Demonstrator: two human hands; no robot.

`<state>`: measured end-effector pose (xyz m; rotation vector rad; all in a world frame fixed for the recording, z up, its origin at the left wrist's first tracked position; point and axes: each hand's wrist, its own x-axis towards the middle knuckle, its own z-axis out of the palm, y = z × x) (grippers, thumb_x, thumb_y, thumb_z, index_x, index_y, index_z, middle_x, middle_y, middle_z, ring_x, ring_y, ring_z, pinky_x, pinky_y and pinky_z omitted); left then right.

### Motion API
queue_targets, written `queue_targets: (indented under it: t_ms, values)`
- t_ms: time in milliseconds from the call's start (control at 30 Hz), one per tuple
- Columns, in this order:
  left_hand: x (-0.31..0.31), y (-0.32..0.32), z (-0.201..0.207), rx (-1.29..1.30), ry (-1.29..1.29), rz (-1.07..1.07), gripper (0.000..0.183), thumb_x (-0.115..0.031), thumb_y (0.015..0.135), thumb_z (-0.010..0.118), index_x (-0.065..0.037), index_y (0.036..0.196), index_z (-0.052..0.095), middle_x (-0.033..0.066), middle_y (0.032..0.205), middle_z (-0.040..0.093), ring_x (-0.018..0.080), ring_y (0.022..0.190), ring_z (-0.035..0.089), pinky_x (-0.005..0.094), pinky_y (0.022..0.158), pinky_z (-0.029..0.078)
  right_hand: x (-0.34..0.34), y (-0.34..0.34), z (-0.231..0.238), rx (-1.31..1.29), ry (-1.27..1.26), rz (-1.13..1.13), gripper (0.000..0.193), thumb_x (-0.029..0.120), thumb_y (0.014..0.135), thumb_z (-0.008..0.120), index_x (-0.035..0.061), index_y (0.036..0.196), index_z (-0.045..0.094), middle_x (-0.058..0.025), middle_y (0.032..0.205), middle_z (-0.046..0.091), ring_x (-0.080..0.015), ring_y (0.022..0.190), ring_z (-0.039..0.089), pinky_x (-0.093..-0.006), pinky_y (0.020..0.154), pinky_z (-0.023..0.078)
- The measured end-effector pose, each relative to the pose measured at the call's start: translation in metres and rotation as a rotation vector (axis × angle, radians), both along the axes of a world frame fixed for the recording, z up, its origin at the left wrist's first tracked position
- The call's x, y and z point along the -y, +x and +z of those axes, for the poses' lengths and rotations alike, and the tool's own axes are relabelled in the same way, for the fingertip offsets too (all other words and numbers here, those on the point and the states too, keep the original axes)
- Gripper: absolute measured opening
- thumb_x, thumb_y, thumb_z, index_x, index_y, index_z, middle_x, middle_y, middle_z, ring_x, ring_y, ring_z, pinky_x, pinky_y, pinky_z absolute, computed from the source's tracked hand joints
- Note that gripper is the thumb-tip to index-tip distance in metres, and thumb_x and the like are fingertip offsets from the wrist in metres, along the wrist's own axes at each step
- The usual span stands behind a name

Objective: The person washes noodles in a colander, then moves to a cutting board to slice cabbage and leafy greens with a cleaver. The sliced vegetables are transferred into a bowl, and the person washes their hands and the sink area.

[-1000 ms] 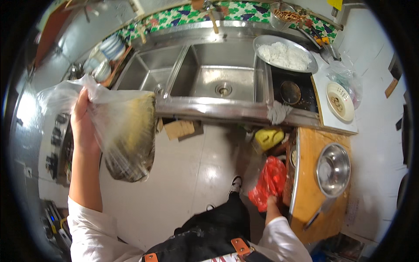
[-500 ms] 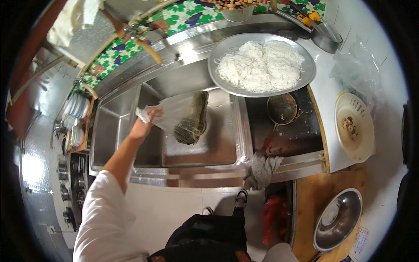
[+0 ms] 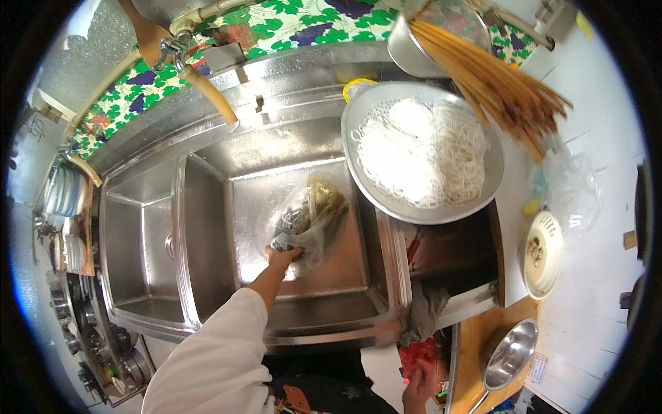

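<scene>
My left hand [image 3: 283, 255] reaches into the right basin of the metal sink [image 3: 252, 193], fingers closed round the gathered neck of a clear plastic bag [image 3: 316, 238]. Inside the bag is a bundle of dark and yellowish-green leafy stuff [image 3: 329, 196], whose exact kind I cannot make out. It hangs low over the basin floor; contact with the floor is unclear. My right hand [image 3: 420, 390] is down at the lower right, in front of the counter, near a red plastic bag [image 3: 416, 355]. Its fingers look loosely apart, with nothing visible in them.
A large colander [image 3: 353, 172] of white noodles [image 3: 420, 152] overhangs the sink's right side. Behind it, long wooden chopsticks [image 3: 483, 65] stick out. A tap with a yellow hose [image 3: 210, 95] rises at the back. Right are a pale bowl [image 3: 545, 269], a metal pan [image 3: 509, 355] and a grey cloth [image 3: 424, 314].
My left hand has moved right and nearer, and the bag has turned, its contents now beyond the hand. My right hand has come into view. The whole view has shifted toward the sink.
</scene>
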<state>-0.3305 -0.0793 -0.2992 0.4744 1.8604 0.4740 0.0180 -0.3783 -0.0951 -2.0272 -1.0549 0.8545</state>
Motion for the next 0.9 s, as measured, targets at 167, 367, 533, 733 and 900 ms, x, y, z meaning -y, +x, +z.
queue_targets:
  t_ms: [167,367,533,733,900]
  values:
    - [0.002,-0.004,0.071,0.438,-0.165,0.15,0.038,-0.028,0.083,0.066,-0.005,0.111,0.055,0.0071,0.086,0.064,0.0169,0.058,0.058,0.0287,0.04,0.043,-0.207,-0.099,-0.01,-0.632,0.165,0.106,0.025,0.008,0.094,0.045,0.0014,0.116,0.054,-0.0067,0.105,0.059,-0.0168,0.097,0.056,-0.0317,0.085,0.047]
    - [-0.026,-0.074,0.111,1.137,-0.21,0.619,0.045,-0.039,0.09,0.056,-0.008,0.122,0.05,0.0103,0.103,0.064,0.0278,0.087,0.065,0.0443,0.072,0.056,-0.353,-0.191,-0.112,-1.148,-0.556,-0.507,0.043,0.027,0.095,0.051,0.0062,0.132,0.042,-0.0117,0.127,0.049,-0.026,0.113,0.05,-0.0418,0.094,0.043]
    - [0.003,-0.101,0.094,0.822,-0.112,0.62,0.072,-0.051,0.09,0.051,-0.008,0.142,0.027,0.0211,0.137,0.036,0.0364,0.129,0.035,0.0465,0.104,0.033,-0.383,-0.225,-0.196,-0.746,-0.547,-0.069,0.023,0.019,0.095,0.051,0.0047,0.113,0.053,-0.0071,0.097,0.06,-0.0189,0.086,0.057,-0.0355,0.074,0.049]
    - [-0.001,-0.097,0.063,-0.386,0.413,-0.243,0.08,-0.036,0.085,0.066,-0.006,0.144,0.021,0.0222,0.141,0.029,0.0399,0.132,0.027,0.0455,0.105,0.03,-0.387,-0.236,-0.19,-0.703,-0.327,0.106,0.011,0.016,0.096,0.051,0.0067,0.095,0.057,-0.0029,0.084,0.057,-0.0154,0.078,0.054,-0.0338,0.071,0.047]
    - [-0.046,-0.107,0.07,-0.507,0.351,-0.661,0.039,-0.021,0.085,0.065,-0.003,0.118,0.054,0.0135,0.117,0.056,0.0317,0.111,0.052,0.0411,0.09,0.042,-0.403,-0.248,-0.118,-1.253,-0.141,-0.186,0.008,0.013,0.093,0.052,0.0101,0.086,0.054,0.0005,0.078,0.052,-0.0135,0.071,0.052,-0.0291,0.068,0.045]
